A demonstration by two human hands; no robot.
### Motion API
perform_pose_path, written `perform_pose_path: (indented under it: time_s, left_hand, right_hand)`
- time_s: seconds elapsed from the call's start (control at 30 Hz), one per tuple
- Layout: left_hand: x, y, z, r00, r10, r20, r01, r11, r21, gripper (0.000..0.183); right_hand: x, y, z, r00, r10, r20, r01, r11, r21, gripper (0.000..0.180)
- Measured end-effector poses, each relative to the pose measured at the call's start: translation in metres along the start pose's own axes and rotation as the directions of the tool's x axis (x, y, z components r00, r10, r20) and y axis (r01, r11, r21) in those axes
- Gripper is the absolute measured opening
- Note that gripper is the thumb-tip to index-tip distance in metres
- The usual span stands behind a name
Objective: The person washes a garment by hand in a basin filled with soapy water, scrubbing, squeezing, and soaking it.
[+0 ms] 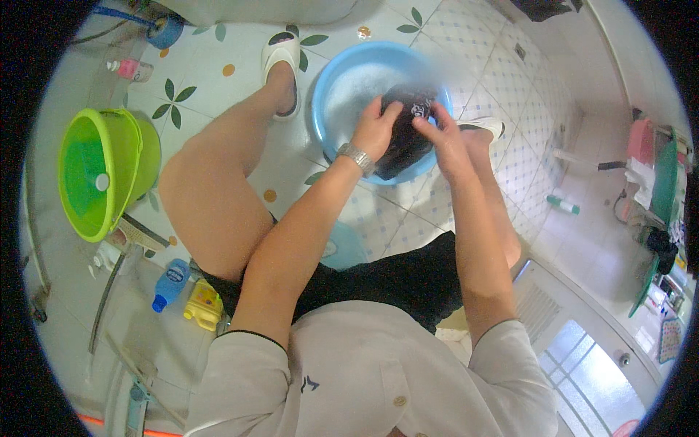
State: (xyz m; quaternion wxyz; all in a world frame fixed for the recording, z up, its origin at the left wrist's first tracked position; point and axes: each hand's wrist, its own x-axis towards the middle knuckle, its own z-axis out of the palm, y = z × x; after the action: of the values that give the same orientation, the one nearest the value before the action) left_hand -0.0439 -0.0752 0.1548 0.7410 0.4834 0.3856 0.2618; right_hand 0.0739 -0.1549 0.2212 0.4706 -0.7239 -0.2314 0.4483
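Between my hands is a dark cloth item with white lettering, its lower part hanging over the near side of a light blue plastic basin. My left hand, with a metal wristwatch on its wrist, grips the cloth's left side, thumb on top. On the other side my right hand pinches the edge near the lettering. Whitish, sudsy water shows in the basin left of the cloth. A blur covers the basin's far right rim.
At left a lime green bucket stands on the tiled floor, near a brush head. Blue and yellow detergent bottles are by my left thigh. A pink bottle lies farther off. My slippered feet flank the basin.
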Motion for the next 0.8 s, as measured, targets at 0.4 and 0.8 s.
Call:
perform_pose_path:
  time_s: [0.4, 0.8]
  left_hand:
    - [0.011, 0.004, -0.012, 0.993, 0.03, -0.112, -0.036, 0.998, -0.049, 0.026]
    - [0.028, -0.003, -0.025, 0.965, 0.064, -0.254, -0.077, 0.996, -0.042, 0.025]
  right_hand:
    - [0.001, 0.05, -0.029, 0.983, -0.183, 0.016, 0.165, 0.842, -0.514, 0.029]
    - [-0.005, 0.04, -0.056, 0.995, 0.018, -0.095, 0.015, 0.942, 0.336, 0.046]
